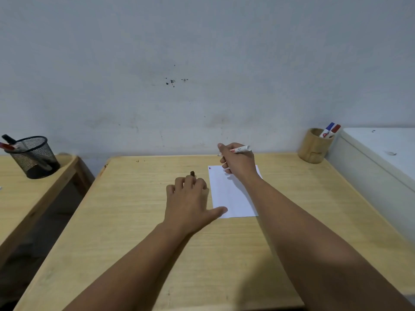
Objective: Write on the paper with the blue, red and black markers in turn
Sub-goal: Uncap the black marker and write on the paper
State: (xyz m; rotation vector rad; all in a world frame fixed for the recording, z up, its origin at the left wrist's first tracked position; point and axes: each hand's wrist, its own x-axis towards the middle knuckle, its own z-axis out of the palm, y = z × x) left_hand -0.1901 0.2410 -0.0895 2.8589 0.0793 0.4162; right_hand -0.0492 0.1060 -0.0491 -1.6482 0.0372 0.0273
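Observation:
A white sheet of paper point(231, 194) lies on the wooden desk point(134, 232), with small blue and red marks at its top left corner. My right hand point(239, 163) is above the paper's far edge, shut on a white-bodied marker point(241, 149) whose tip points left. My left hand point(188, 200) rests on the desk left of the paper, its thumb pressing the sheet's lower left corner and its fingers holding a dark marker cap point(192, 173). A blue-capped marker point(328, 129) and a red-capped marker point(334, 130) stand in the wooden cup point(313, 147).
A black mesh pen holder point(33, 157) with several pens stands on a second desk point(27, 198) at the left. A white cabinet point(377, 158) borders the desk's right side. A grey wall rises right behind the desk.

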